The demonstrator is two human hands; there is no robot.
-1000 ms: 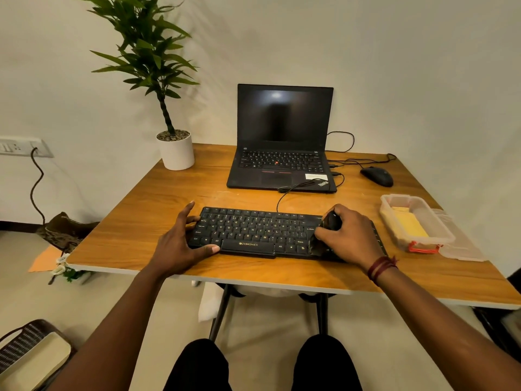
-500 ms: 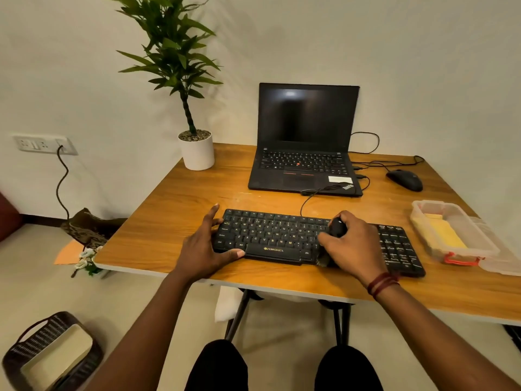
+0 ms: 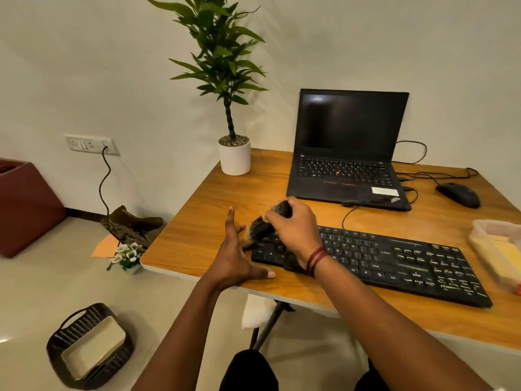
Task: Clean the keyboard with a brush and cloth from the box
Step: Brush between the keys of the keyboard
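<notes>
A black keyboard (image 3: pixel 394 258) lies along the front of the wooden table (image 3: pixel 203 221). My right hand (image 3: pixel 296 224) grips a black brush (image 3: pixel 265 224) and holds its bristles over the keyboard's left end. My left hand (image 3: pixel 236 258) rests with straight, spread fingers against the keyboard's left edge, the thumb along the front. A clear plastic box (image 3: pixel 496 249) with a yellow cloth (image 3: pixel 507 255) inside stands at the right edge, partly cut off by the frame.
An open black laptop (image 3: pixel 346 153) sits behind the keyboard with a mouse (image 3: pixel 458 194) and cables to its right. A potted plant (image 3: pixel 234 153) stands at the far left corner. On the floor at the left are a dark basket (image 3: pixel 87 348) and a red bin (image 3: pixel 25 207).
My right hand has swept the brush from the keyboard's right part to its left end. My view has swung left. My left hand stays at the keyboard's left edge.
</notes>
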